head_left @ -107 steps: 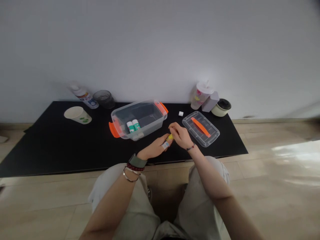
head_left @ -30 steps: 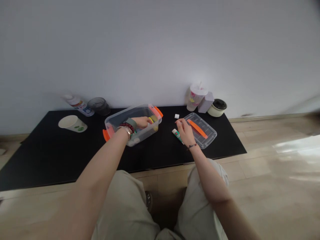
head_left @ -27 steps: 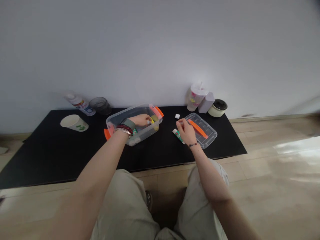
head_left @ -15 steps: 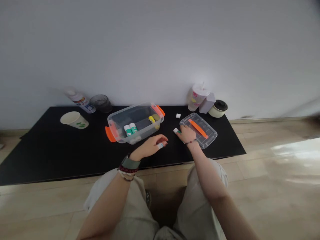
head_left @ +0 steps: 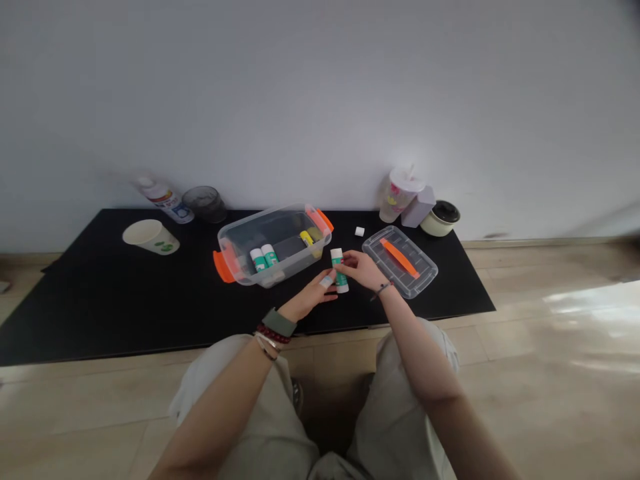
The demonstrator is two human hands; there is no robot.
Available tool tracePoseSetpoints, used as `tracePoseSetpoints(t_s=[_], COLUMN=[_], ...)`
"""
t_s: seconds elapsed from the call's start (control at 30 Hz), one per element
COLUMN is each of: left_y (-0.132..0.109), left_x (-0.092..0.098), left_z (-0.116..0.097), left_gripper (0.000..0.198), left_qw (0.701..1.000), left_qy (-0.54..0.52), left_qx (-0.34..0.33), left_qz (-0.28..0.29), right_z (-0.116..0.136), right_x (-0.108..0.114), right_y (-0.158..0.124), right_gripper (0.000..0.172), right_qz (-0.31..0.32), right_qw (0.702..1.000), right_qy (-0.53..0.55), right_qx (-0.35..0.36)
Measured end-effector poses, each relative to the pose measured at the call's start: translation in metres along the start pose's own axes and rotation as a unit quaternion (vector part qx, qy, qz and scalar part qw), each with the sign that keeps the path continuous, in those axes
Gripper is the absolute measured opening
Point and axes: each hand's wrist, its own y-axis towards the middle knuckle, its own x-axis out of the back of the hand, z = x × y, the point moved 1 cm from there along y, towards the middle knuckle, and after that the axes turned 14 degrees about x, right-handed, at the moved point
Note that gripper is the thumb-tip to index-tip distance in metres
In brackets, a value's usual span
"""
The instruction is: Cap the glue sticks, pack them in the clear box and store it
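My right hand [head_left: 361, 269] is shut on a white and green glue stick [head_left: 339, 273], which stands upright over the black mat. My left hand [head_left: 309, 295] is open and reaches toward the stick's lower part from the left, with a pale plaster on one finger. Whether it touches the stick I cannot tell. Just left of my hands is a transparent plastic box [head_left: 273, 223] with orange handles. Inside it lie two more glue sticks [head_left: 263, 259] and a yellow stick [head_left: 306, 237].
A transparent lid [head_left: 400, 261] with an orange handle lies right of my right hand, and a small white cube [head_left: 359, 231] sits behind it. Along the wall stand a paper cup [head_left: 150, 237], spray bottle [head_left: 165, 200], dark glass [head_left: 204, 203], straw cup [head_left: 403, 193] and lidded pot [head_left: 440, 219].
My right hand has lifted the glue stick off the mat beside the lid and stood it upright. My left hand has moved right, closer to the stick.
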Motion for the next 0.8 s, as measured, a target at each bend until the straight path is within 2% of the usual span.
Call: tracePoseSetpoints(t_s=[0.1, 0.17, 0.23, 0.3, 0.37, 0.43, 0.53, 0.63, 0.73, 0.8], left_y=[-0.002, -0.004, -0.004, -0.004, -0.002, -0.001, 0.001, 0.005, 0.007, 0.007], left_x=[-0.004, -0.006, -0.007, -0.007, -0.007, -0.007, -0.006, -0.004, -0.003, -0.003], left_z=[-0.006, -0.008, -0.01, -0.011, -0.012, -0.012, -0.011, -0.009, -0.007, -0.006], left_gripper=[0.046, 0.045, 0.043, 0.041, 0.041, 0.045, 0.051, 0.054, 0.056, 0.057], left_qw=[0.998, 0.996, 0.996, 0.997, 0.998, 0.999, 0.999, 0.997, 0.995, 0.994], left_qy=[-0.062, -0.079, -0.077, -0.067, -0.053, -0.036, -0.004, 0.029, 0.051, 0.057], left_qx=[-0.002, 0.006, 0.015, 0.016, 0.005, -0.011, -0.035, -0.067, -0.087, -0.092], left_qz=[0.032, 0.039, 0.034, 0.024, 0.017, 0.017, 0.012, -0.002, 0.0, 0.008], right_z=[0.0, 0.004, 0.008, 0.009, 0.003, -0.007, -0.025, -0.04, -0.046, -0.046], right_x=[-0.007, -0.007, -0.001, 0.011, 0.026, 0.039, 0.047, 0.044, 0.038, 0.037], right_y=[-0.005, -0.007, -0.004, 0.004, 0.02, 0.039, 0.065, 0.078, 0.081, 0.079], right_gripper=[0.034, 0.032, 0.034, 0.035, 0.032, 0.03, 0.042, 0.045, 0.04, 0.036], right_qz=[0.025, 0.04, 0.031, -0.011, -0.057, -0.072, -0.025, 0.056, 0.099, 0.087], right_qw=[0.997, 0.997, 0.999, 0.991, 0.964, 0.928, 0.875, 0.841, 0.825, 0.837], right_qy=[0.076, 0.064, -0.01, -0.131, -0.258, -0.366, -0.483, -0.538, -0.556, -0.539], right_qx=[0.001, 0.022, 0.042, 0.034, 0.009, -0.009, -0.02, -0.02, -0.024, -0.029])
